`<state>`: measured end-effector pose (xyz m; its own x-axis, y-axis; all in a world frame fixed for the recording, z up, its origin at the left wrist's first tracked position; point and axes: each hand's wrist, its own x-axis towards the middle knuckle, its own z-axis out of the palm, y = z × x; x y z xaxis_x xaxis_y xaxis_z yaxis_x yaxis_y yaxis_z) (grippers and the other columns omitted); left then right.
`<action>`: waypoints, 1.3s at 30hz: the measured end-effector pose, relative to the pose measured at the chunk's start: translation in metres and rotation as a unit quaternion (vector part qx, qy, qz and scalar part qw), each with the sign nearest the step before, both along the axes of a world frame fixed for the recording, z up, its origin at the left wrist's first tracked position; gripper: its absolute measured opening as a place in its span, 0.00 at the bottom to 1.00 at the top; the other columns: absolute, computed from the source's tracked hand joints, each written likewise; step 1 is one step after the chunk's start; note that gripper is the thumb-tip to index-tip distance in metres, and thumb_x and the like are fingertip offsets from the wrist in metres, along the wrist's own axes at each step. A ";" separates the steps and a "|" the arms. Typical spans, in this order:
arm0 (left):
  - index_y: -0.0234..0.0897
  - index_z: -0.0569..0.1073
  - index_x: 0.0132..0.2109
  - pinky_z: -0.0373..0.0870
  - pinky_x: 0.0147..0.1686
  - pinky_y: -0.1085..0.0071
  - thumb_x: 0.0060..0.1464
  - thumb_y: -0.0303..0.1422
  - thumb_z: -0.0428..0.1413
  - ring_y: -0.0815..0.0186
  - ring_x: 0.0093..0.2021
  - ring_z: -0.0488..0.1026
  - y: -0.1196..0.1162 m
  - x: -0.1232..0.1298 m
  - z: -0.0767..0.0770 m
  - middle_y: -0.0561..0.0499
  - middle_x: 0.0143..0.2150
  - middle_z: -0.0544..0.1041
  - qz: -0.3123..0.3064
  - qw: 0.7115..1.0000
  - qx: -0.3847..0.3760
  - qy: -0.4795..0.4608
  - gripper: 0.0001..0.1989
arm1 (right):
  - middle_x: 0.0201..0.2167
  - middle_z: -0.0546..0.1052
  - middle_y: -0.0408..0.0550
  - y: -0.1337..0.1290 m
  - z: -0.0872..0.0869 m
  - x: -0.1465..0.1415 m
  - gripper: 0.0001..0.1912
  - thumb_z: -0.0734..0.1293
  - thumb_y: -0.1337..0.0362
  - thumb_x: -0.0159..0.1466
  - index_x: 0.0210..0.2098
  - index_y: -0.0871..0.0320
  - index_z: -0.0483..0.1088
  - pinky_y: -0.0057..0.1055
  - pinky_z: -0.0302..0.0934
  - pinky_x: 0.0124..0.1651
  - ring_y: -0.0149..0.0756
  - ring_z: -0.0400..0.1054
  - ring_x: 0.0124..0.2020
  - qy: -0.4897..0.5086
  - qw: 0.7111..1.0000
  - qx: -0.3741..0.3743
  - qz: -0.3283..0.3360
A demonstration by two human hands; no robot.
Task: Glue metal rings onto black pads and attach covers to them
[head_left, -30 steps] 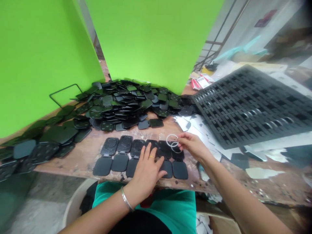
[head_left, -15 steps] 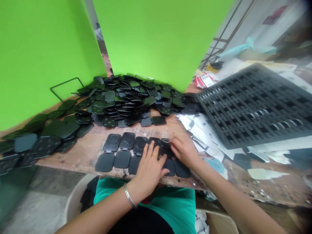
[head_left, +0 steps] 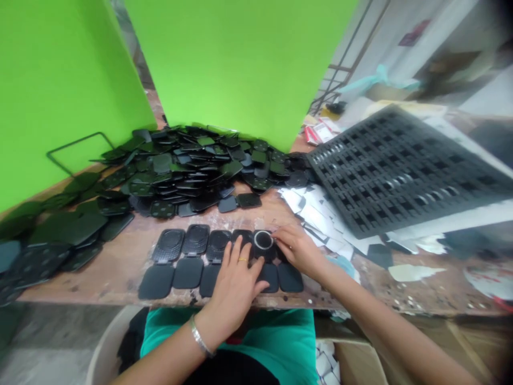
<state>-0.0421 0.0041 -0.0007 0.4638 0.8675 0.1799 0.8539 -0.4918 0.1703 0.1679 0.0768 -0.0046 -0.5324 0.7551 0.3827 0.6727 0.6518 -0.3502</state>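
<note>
Several black hinged cases lie unfolded in a row along the table's front, their patterned halves (head_left: 169, 245) at the back and plain flat halves (head_left: 156, 281) nearer me. My left hand (head_left: 237, 278) rests across the middle cases, fingers spread, covering parts of them. A silver ring (head_left: 264, 240) lies over the patterned half of the rightmost case. Thumb and fingertips of my right hand (head_left: 294, 247) are pinched at the ring's right edge. The right hand partly hides that case.
A big pile of black cases (head_left: 188, 171) sits behind the row and spreads left. On the right a black slotted tray (head_left: 412, 171) holds several silver rings, over white paper scraps (head_left: 316, 214). Green panels (head_left: 240, 64) stand behind. A cardboard box (head_left: 356, 363) is below the table edge.
The ring, seen as a thin tilted sliver before, now shows as a full circle over the rightmost case. My left hand stays on the cases. The camera view has turned right.
</note>
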 end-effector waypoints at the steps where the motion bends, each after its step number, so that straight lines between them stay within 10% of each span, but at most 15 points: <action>1: 0.41 0.76 0.56 0.59 0.63 0.40 0.54 0.45 0.63 0.38 0.67 0.58 0.001 0.000 -0.001 0.33 0.61 0.69 -0.001 1.000 0.006 0.002 0.25 | 0.36 0.78 0.51 0.006 0.007 0.009 0.10 0.61 0.70 0.67 0.40 0.57 0.75 0.34 0.66 0.46 0.40 0.71 0.41 -0.008 0.999 -0.007 -0.047; 11: 0.40 0.79 0.51 0.63 0.59 0.41 0.55 0.39 0.61 0.36 0.65 0.60 0.012 -0.004 -0.020 0.33 0.58 0.71 -0.035 0.990 0.131 0.031 0.17 | 0.42 0.73 0.65 0.066 0.110 0.186 0.11 0.60 0.70 0.63 0.40 0.66 0.73 0.40 0.61 0.44 0.48 0.69 0.40 -0.108 0.827 0.030 -0.550; 27: 0.39 0.77 0.53 0.61 0.62 0.41 0.55 0.41 0.63 0.39 0.67 0.59 0.002 0.005 0.007 0.35 0.60 0.70 -0.004 0.999 0.029 0.030 0.20 | 0.47 0.71 0.71 0.079 0.104 0.179 0.18 0.60 0.64 0.67 0.52 0.69 0.69 0.38 0.56 0.38 0.51 0.72 0.42 -0.229 0.815 -0.004 -0.533; 39: 0.36 0.73 0.57 0.60 0.63 0.40 0.55 0.37 0.63 0.40 0.68 0.57 -0.009 -0.033 0.007 0.36 0.61 0.69 0.030 0.999 0.031 0.016 0.23 | 0.37 0.74 0.59 0.036 0.091 0.132 0.10 0.59 0.58 0.66 0.39 0.53 0.70 0.48 0.63 0.47 0.52 0.70 0.43 0.066 0.882 0.145 -0.444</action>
<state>-0.0747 -0.0047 0.0066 0.4169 0.8820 0.2197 0.8870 -0.4476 0.1139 0.3002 0.1124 0.0860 0.2836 0.7114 0.6430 0.9285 -0.0362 -0.3695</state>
